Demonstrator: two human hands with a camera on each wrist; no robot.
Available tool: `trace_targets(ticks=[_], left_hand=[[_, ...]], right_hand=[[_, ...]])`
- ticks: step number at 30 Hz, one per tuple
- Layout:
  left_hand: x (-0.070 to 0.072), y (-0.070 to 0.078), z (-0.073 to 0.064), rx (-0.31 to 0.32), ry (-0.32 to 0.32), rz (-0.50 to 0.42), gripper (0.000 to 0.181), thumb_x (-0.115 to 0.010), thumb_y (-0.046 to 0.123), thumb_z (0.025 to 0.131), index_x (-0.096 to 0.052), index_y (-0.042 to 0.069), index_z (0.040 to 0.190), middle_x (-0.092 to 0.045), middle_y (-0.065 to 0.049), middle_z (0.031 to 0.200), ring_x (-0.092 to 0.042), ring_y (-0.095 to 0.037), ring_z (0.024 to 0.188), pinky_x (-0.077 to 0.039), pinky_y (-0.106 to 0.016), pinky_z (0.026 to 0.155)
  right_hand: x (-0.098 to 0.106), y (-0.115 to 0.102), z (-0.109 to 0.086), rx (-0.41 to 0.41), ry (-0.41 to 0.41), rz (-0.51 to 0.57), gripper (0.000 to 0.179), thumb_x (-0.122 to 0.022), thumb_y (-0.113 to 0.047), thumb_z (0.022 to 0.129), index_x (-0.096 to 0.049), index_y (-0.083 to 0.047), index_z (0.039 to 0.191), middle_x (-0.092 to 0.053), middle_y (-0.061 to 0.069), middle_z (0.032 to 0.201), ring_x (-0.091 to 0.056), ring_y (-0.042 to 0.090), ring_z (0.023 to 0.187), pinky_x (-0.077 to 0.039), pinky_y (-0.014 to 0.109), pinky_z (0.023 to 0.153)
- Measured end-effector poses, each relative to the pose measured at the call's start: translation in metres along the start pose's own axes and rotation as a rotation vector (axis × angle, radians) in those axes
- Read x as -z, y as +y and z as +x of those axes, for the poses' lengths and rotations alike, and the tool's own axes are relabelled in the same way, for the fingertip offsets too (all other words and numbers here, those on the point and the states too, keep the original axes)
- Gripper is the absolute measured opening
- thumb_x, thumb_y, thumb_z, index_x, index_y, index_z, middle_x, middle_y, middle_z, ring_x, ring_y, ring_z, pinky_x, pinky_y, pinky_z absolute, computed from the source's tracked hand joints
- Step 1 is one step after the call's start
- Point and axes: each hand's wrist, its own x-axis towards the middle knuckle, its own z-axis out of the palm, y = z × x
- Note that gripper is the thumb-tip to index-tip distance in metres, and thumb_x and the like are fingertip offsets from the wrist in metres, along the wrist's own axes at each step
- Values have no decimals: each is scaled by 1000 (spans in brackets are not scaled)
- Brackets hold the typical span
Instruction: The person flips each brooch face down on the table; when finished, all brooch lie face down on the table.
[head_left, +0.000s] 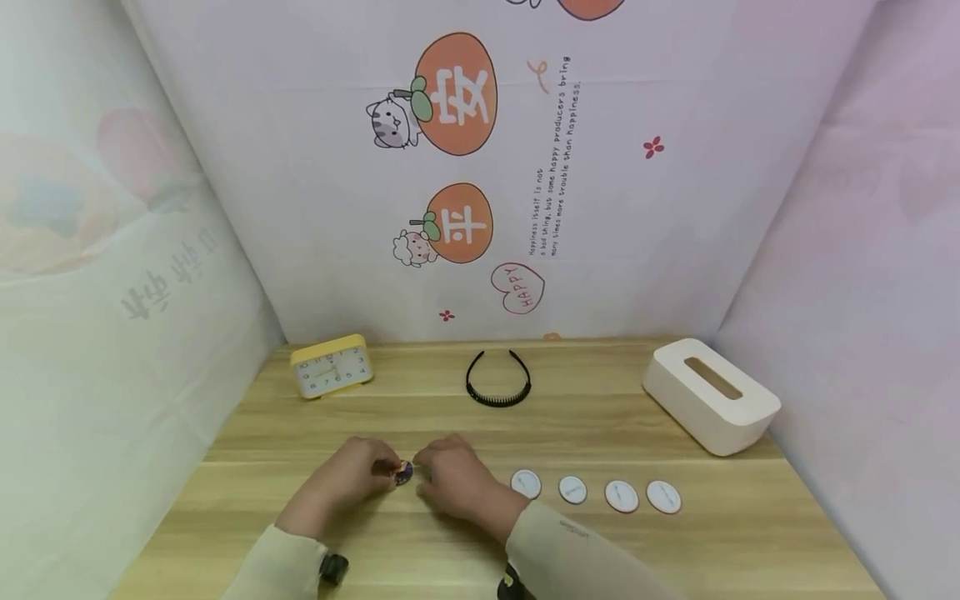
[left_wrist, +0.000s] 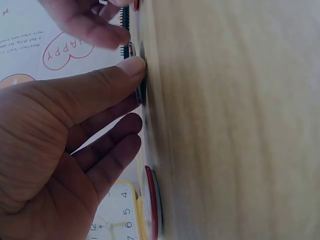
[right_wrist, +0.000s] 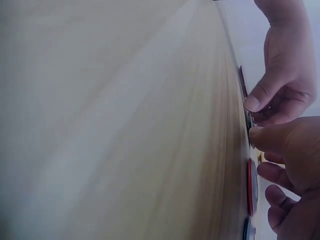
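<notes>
My left hand (head_left: 351, 479) pinches a small round button badge (head_left: 403, 473) with a dark, colourful face between thumb and fingers, low over the wooden table. In the left wrist view that badge (left_wrist: 141, 92) stands edge-on under my left thumb. My right hand (head_left: 453, 477) is just to the right of it, with thumb and fingers spread toward its edge. The right wrist view has my right thumb overlapping the badge edge (right_wrist: 250, 135). Another badge (left_wrist: 152, 202) with a red rim lies beside my left hand, hidden in the head view.
Several round badges (head_left: 573, 490) lie white side up in a row to the right. Behind are a yellow alarm clock (head_left: 332, 368), a black toothed headband (head_left: 498, 400) and a white tissue box (head_left: 712, 396). Printed cloth (head_left: 615, 250) closes off the back and sides.
</notes>
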Motion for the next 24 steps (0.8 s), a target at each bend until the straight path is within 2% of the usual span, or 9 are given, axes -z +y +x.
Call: trace_targets(ticks=[4, 8, 15, 19, 24], left_hand=[[-2, -1, 0, -6, -5, 2, 18, -87, 9, 91, -83, 14, 107, -81, 4, 108, -74, -17, 103, -62, -48, 95], [0, -1, -1, -5, -10, 2, 15, -88, 13, 92, -84, 17, 106, -80, 6, 107, -74, -16, 103, -62, -47, 95], [4, -1, -3, -36, -43, 1, 9, -85, 20, 96, -85, 22, 105, -81, 12, 105, -75, -14, 102, -62, -43, 93], [7, 2, -5, -60, -53, 6, 11, -80, 20, 100, -85, 20, 109, -83, 7, 109, -77, -19, 106, -63, -47, 95], [6, 2, -6, -35, -3, 35, 15, -75, 14, 102, -86, 18, 112, -83, 2, 112, -78, -24, 110, -63, -50, 99]], right_hand=[[-4, -5, 8, 57, -10, -3, 26, -82, -24, 98, -82, -18, 123, -81, -8, 119, -66, 9, 106, -49, 25, 97], [-6, -8, 12, 73, -16, -15, 21, -82, -25, 99, -84, -21, 119, -82, -11, 114, -67, 5, 100, -48, 23, 94], [-8, -7, 15, 57, -7, -25, 14, -81, -26, 100, -86, -24, 112, -82, -14, 107, -66, 5, 96, -50, 22, 92], [-7, -6, 13, 34, 8, -10, 13, -76, -24, 103, -86, -24, 112, -82, -15, 108, -68, 6, 98, -53, 22, 93], [-6, -6, 13, -37, 31, 29, 16, -72, -26, 107, -85, -23, 114, -83, -13, 106, -65, 9, 93, -56, 24, 86]])
